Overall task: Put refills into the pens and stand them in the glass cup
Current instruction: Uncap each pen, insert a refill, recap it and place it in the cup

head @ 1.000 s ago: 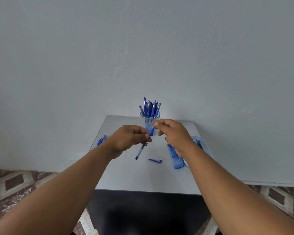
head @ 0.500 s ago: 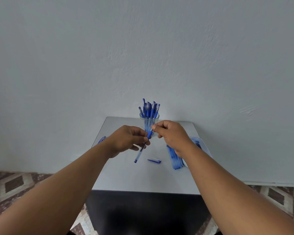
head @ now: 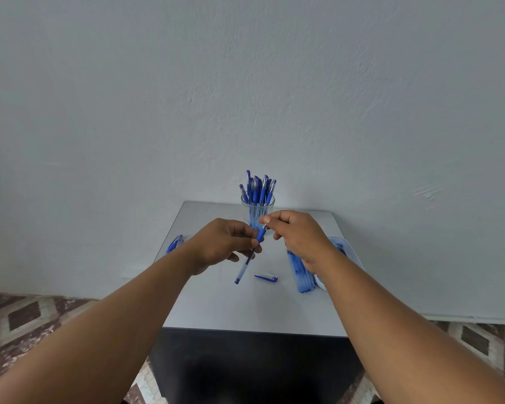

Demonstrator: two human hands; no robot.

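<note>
While the left hand (head: 225,243) grips a pen (head: 250,255) by its barrel, the right hand (head: 296,234) pinches its tip. Behind both hands stands the glass cup (head: 257,209).

no readable text, labels or numbers anywhere

— What was the clear-barrelled blue plastic pen (head: 247,259) like?
— Glossy, with a matt blue grip. The clear glass cup (head: 257,212) shone; the pale grey table top (head: 231,304) looked smooth and matt.

2 hands (head: 225,243), 1 held pen (head: 250,256), 1 loose cap (head: 266,277), 1 glass cup (head: 257,212), 1 table (head: 245,304)
</note>
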